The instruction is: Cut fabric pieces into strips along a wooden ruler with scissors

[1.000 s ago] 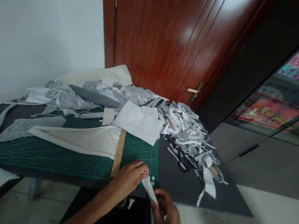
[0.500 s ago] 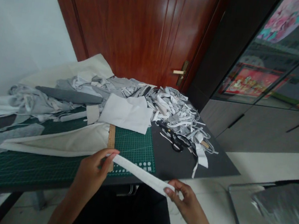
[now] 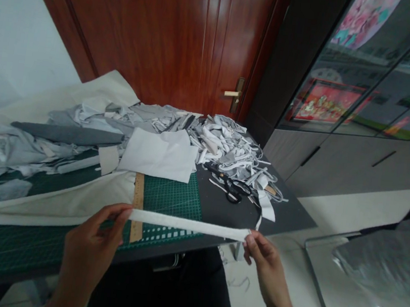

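A narrow white fabric strip point(image 3: 191, 224) is stretched nearly level between my two hands, over the table's front edge. My left hand point(image 3: 100, 230) pinches its left end between thumb and fingers. At the other end, my right hand point(image 3: 263, 253) grips the strip's tip. Behind the strip lies a green cutting mat point(image 3: 171, 197) with a wooden ruler point(image 3: 139, 191) across it. A cream folded cloth point(image 3: 83, 196) rests on the mat behind my left hand. Black scissors point(image 3: 230, 187) lie on the dark table, beyond the strip.
A heap of white and grey fabric scraps point(image 3: 228, 144) covers the back right of the table point(image 3: 287, 216). White cloth point(image 3: 162, 153) and grey fabric pieces point(image 3: 69, 134) lie further left. A metal-framed chair point(image 3: 385, 270) stands at the right, near a cabinet point(image 3: 339, 155).
The strip has gone from slanting down rightward to almost level and looks pulled straighter. My right hand has risen, and my left hand has moved left. The view has shifted to the right.
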Demonstrator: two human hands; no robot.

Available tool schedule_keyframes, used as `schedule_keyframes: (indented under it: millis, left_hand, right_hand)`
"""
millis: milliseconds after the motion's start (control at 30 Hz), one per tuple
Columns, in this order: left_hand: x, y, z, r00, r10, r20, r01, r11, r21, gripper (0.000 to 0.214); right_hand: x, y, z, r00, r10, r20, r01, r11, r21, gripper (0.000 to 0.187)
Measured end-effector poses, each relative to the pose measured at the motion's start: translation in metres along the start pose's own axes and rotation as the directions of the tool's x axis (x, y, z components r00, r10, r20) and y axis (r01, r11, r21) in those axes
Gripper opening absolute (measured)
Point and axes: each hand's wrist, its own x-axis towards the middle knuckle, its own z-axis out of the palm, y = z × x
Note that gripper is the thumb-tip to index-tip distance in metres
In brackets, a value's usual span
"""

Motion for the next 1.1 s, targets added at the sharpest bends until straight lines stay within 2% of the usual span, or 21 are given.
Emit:
schedule_keyframes:
  millis: [67,233,333,467,567,667,833,1000,1100]
  left_hand:
    - [0.0,-0.001,0.002,1.0,-0.015,0.007,0.016,1.0,-0.019,0.039]
    - [0.002,-0.006,0.005,0.992,-0.059,0.113,0.066,0.996,-0.064,0.043]
    - [0.001,-0.01,0.006,0.987,-0.061,0.146,0.075,0.993,-0.09,0.044]
    - [-0.003,-0.012,0.01,0.984,-0.034,0.176,0.076,0.968,-0.238,0.043]
    - [-0.005,-0.012,0.009,0.979,-0.04,0.201,0.112,0.926,-0.362,0.043]
    - [-0.008,-0.015,0.005,0.979,-0.058,0.194,0.134,0.903,-0.409,0.041]
    - [-0.018,-0.033,-0.002,0.994,-0.083,0.069,0.098,0.956,-0.275,0.037]
    - [-0.036,-0.055,-0.006,0.998,-0.065,0.012,0.066,0.973,-0.223,0.034]
    - [-0.044,-0.063,-0.002,0.998,-0.054,0.01,0.055,0.97,-0.236,0.033]
  right_hand:
    - [0.0,0.005,-0.001,0.999,0.013,-0.053,-0.011,0.999,0.034,0.041]
    - [0.001,0.014,-0.002,0.993,0.056,-0.104,-0.039,0.986,0.161,0.036]
    - [-0.001,0.012,0.002,0.987,0.114,-0.114,-0.087,0.972,0.219,0.037]
    - [-0.004,0.003,0.012,0.985,0.141,-0.101,-0.111,0.96,0.257,0.04]
    - [-0.006,-0.002,0.017,0.99,0.139,-0.036,-0.128,0.968,0.216,0.044]
    - [-0.008,-0.004,0.019,0.987,0.158,-0.009,-0.153,0.97,0.19,0.048]
    - [-0.008,-0.009,0.022,0.986,0.166,-0.001,-0.165,0.981,0.1,0.053]
    - [-0.007,-0.013,0.024,0.988,0.093,-0.124,-0.096,0.995,-0.02,0.054]
    - [-0.004,-0.013,0.029,0.995,0.075,-0.064,-0.082,0.99,-0.114,0.056]
